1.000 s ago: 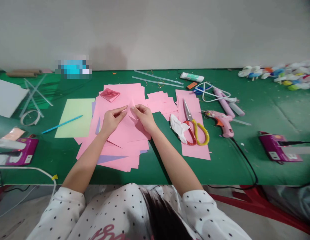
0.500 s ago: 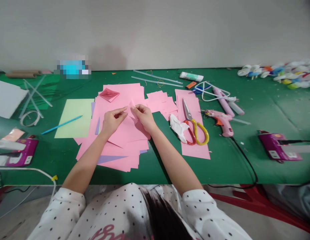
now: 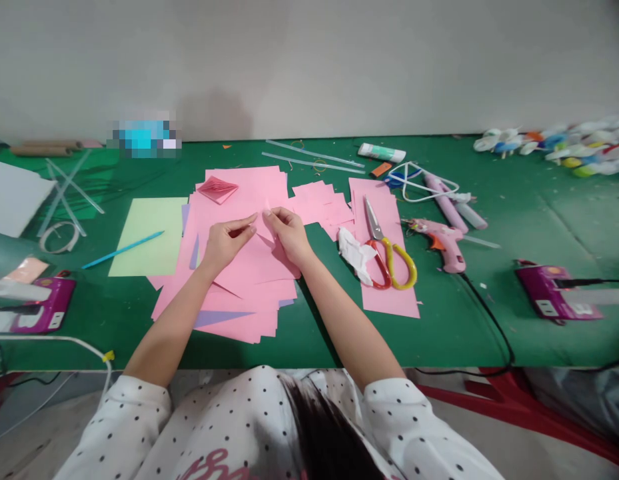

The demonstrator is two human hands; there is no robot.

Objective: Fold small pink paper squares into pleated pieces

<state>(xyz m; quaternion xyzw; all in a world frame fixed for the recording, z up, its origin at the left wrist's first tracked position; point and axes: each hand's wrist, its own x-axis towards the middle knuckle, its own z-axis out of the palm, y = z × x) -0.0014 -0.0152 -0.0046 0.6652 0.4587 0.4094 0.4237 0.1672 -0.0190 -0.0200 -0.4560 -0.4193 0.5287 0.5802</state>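
My left hand and my right hand meet over a pile of pink paper sheets on the green table. Both pinch a small folded piece of pink paper between thumb and fingers, left hand on its left side, right hand on its right. A folded pink paper shape lies on the pile, beyond my left hand.
Right of the pile lie scissors with red and yellow handles on a pink sheet, crumpled white paper, a pink glue gun and glue sticks. A light green sheet with a blue stick lies left. Purple devices stand at both sides.
Almost nothing moved. My fingers shifted slightly on the small pink piece, and the hands came a touch closer together.
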